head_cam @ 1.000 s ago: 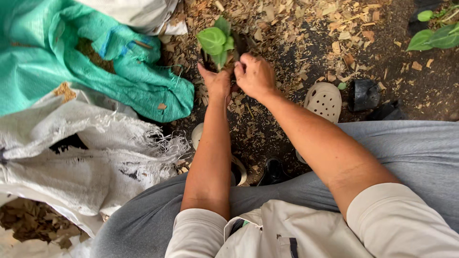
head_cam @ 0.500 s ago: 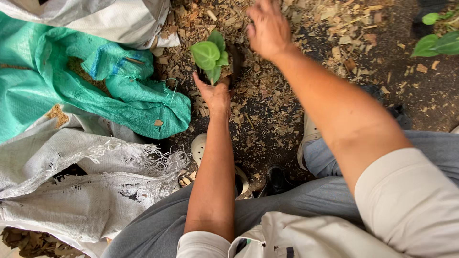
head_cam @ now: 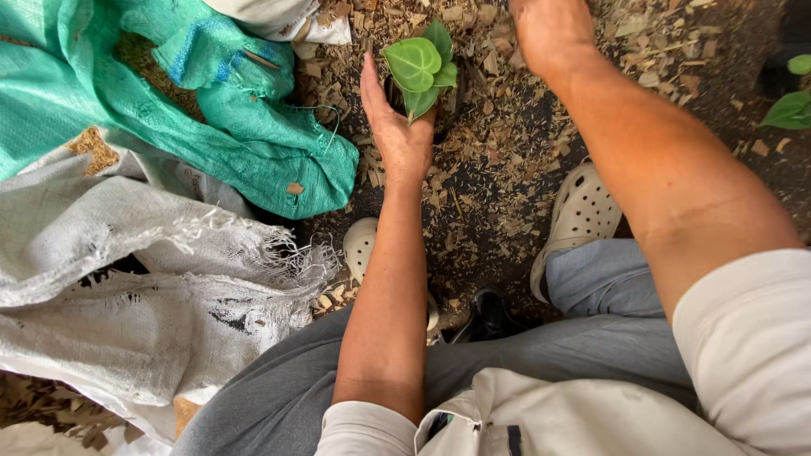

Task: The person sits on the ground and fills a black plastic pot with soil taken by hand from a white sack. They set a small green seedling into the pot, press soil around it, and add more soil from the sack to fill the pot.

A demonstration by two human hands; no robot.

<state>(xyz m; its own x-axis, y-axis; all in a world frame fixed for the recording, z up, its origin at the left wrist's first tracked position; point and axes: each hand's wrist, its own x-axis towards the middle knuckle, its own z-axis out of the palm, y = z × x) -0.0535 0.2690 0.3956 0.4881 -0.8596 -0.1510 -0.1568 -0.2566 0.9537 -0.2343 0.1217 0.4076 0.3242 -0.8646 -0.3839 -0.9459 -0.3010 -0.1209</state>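
A small seedling with broad heart-shaped green leaves [head_cam: 420, 69] stands upright in a small dark pot [head_cam: 448, 100] on chip-strewn dark soil.

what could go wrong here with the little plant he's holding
The left hand alone steadies the small dark pot; the right hand is away on the wood chips. On that loose, uneven ground the pot might tip once let go. The plant has few, broad leaves right beside the thumb, so a tighter grip could bend or tear one. The frayed white sack lies by the left elbow and might snag the arm.
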